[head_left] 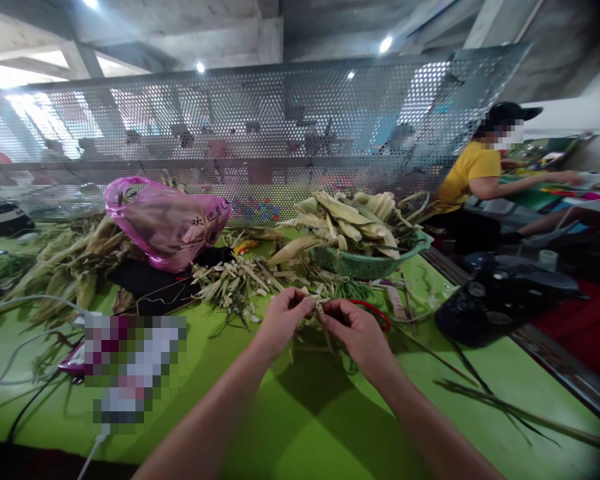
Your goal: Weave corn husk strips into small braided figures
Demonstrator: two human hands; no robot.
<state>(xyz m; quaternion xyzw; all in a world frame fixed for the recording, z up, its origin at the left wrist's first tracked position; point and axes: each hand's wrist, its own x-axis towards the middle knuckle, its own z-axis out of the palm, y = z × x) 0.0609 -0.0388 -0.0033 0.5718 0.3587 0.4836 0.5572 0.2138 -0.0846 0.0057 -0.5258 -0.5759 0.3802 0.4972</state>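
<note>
My left hand [284,317] and my right hand [353,327] meet above the green table, thumbs and fingers pinched. Between the fingertips is a small bundle of pale plant strips [318,308], seemingly dried husk; thin ends hang below it. Just behind my right hand lies a curved red loop [377,312], partly covered by the hand. Beyond my left hand is a pile of short cut stalks [235,283]. A green plastic basket [353,265] heaped with dried corn husks [353,217] stands behind both hands.
Left of me are a pink plastic bag [167,223], loose husks [80,267], a power strip [143,373] and cables. At right sit a black bag-like object [500,300] and long stems [520,407]. A perforated metal screen [260,133] runs behind; a person in yellow [473,170] works at right.
</note>
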